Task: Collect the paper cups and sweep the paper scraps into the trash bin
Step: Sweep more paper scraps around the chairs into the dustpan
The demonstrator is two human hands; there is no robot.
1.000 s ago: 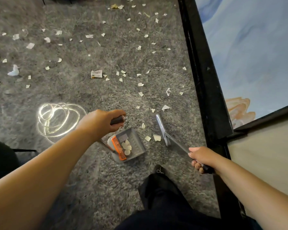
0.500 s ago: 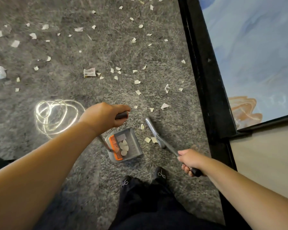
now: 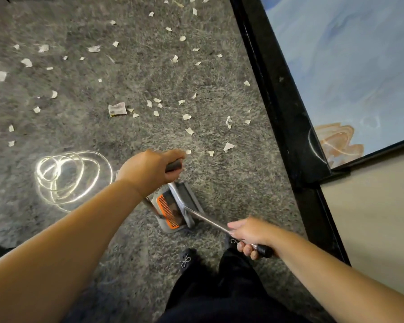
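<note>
- On the grey carpet (image 3: 126, 241) ahead of the person's feet, paper scraps (image 3: 189, 130) lie scattered in a loose field that runs up and away from the dustpan (image 3: 191, 201); the nearest ones, a small piece (image 3: 211, 153) and a larger torn one (image 3: 228, 146), sit just beyond the pan's far edge and to its right, toward the black frame (image 3: 287, 127).
- At the centre of the scene, the brush (image 3: 175, 194) lies across the dustpan's tray, its head over the pan beside the orange comb (image 3: 166, 212); its metal shaft slants down and right to the grip, so its long axis points back up and left, away from the nearest scraps.
- Down at lower right, the right hand (image 3: 250, 236) is wrapped around the brush's dark grip, fingers curled under it; it appears the nearer hand to those close scraps, and the next stroke would likely have to start beyond them and draw back toward the pan.
- Above the pan, the left hand (image 3: 149, 170) is clenched around the dark handle (image 3: 173, 165) of the dustpan's upright pole, holding the pan flat on the carpet with its mouth turned toward the litter.
- Farther up and left, a crumpled printed slip (image 3: 117, 109) and many more scraps remain well apart from the pan, so most of the sweeping looks undone.
- Left of the pan, a bright looped coil (image 3: 68, 178) lies on the carpet; no paper cups or trash bin appear in this view.
</note>
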